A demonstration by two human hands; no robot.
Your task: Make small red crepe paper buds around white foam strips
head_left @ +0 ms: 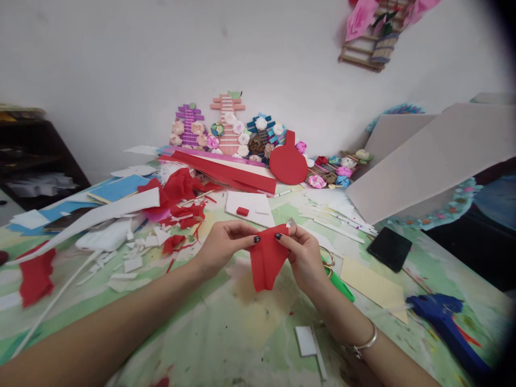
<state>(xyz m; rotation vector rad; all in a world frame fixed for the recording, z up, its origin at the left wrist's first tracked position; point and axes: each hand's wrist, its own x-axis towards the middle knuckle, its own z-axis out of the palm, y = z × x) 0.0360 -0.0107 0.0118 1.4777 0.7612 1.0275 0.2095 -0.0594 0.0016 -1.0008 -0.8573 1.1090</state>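
A small piece of red fabric (266, 263), creased down its middle, hangs between my two hands above the table. My left hand (228, 244) pinches its upper left corner between thumb and fingers. At the upper right corner, my right hand (304, 252) grips the same fabric, and a small pale bit shows at those fingertips. Behind the hands lies a white board (250, 204) with a small red block (242, 212) on it. Beside my right wrist are gold-handled scissors (328, 258) and a green tool (341, 286), both partly hidden.
White scraps (133, 263) and red fabric pieces (181, 188) litter the left side. A blue glue gun (443, 322), a black flat object (389, 249) and cream card (373, 285) lie to the right. Flower-decorated crafts (228, 126) and a red round-bodied cutout (288, 164) stand along the wall.
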